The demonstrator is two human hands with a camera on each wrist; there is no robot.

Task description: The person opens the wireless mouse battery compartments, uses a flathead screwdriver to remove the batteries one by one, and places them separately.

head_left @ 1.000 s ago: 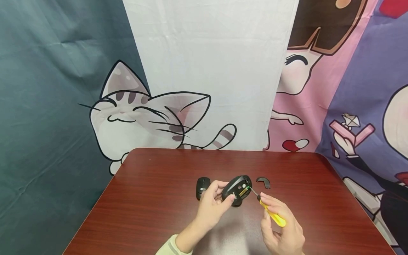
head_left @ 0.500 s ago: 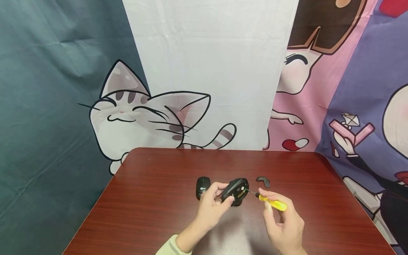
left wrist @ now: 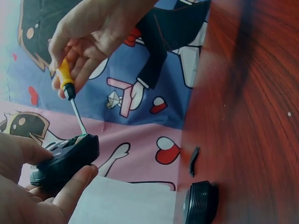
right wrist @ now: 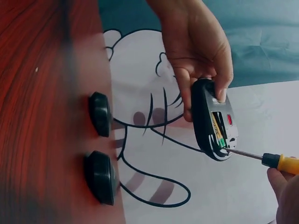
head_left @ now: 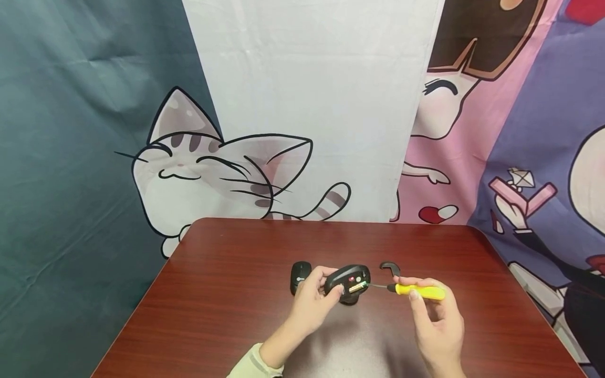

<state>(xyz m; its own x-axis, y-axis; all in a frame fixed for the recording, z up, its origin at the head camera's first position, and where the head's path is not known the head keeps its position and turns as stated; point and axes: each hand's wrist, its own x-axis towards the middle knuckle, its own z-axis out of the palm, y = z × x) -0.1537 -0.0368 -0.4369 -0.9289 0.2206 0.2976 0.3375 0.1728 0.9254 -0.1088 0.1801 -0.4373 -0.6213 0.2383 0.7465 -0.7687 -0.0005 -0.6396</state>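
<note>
My left hand [head_left: 307, 304] grips a black computer mouse [head_left: 333, 283] above the table, its underside turned partly toward me. Inside its uncovered battery compartment lies a battery [right wrist: 217, 129] with a green end. My right hand [head_left: 440, 325] pinches the yellow handle of a screwdriver [head_left: 420, 292], held nearly level in the head view. In the right wrist view the shaft [right wrist: 245, 153] reaches the compartment's end beside the battery; whether the tip touches it I cannot tell. A curved black cover [head_left: 389, 266] lies on the table behind the screwdriver.
A second black mouse [head_left: 300, 274] rests on the table beyond my left hand. Another rounded black object [head_left: 350, 301] sits behind and below the held mouse, partly hidden. The reddish-brown table [head_left: 227, 294] ends at a printed cloth backdrop [head_left: 312, 105].
The screwdriver has swung from a slant to nearly level. My right hand has shifted right with it. The held mouse first turned aside, then turned its underside back into view.
</note>
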